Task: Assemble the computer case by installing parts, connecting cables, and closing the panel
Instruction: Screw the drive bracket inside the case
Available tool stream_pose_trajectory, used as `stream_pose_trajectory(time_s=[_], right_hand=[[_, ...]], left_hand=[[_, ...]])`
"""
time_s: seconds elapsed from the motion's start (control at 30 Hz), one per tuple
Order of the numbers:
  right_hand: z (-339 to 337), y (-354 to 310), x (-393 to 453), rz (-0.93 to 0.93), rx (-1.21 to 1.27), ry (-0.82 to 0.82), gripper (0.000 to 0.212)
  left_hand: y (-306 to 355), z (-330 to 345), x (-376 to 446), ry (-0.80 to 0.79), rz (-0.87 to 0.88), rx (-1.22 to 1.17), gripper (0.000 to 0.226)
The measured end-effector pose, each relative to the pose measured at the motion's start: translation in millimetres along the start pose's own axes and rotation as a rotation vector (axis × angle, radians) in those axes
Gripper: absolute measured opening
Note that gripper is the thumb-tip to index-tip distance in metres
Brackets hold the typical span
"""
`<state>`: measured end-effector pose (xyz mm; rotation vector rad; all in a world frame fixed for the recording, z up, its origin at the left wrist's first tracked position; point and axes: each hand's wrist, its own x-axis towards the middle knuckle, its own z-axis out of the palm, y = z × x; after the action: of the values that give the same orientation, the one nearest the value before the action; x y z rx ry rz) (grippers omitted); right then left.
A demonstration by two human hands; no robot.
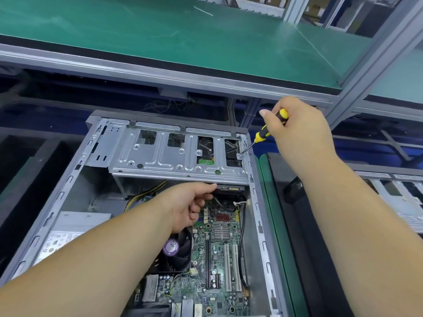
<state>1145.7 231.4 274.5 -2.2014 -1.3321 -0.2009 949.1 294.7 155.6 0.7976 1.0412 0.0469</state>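
An open computer case (68, 179) lies on its side with the green motherboard (217, 248) exposed. A silver drive cage (160, 156) spans its far end. My right hand (299, 131) grips a yellow-and-black screwdriver (263, 133); its tip sits at a screw (239, 155) on the cage's right edge. My left hand (190, 202) reaches under the cage's front lip, its fingers curled and touching the black drive (229, 188) mounted below. What those fingers hold is hidden.
A power supply (68, 234) sits at the case's left, with yellow cables (146, 193) beside it. A CPU fan (176, 250) lies under my left wrist. A green-topped shelf (183, 42) hangs above. Another case (400, 197) stands at the right.
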Motion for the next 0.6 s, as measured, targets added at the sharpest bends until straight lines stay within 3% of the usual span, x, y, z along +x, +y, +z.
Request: stream_pose_trajectory(time_s=[0.4, 0.6], right_hand=[[-5.0, 0.2, 16.5, -0.075, 0.067, -0.192, 0.026], [-9.6, -3.3, 38.5, -0.15, -0.164, -0.294, 0.028]], left_hand=[[-0.3, -4.3, 5.0, -0.046, 0.064, -0.035, 0.019], [-2.6, -4.5, 7.1, -0.068, 0.123, -0.024, 0.021]])
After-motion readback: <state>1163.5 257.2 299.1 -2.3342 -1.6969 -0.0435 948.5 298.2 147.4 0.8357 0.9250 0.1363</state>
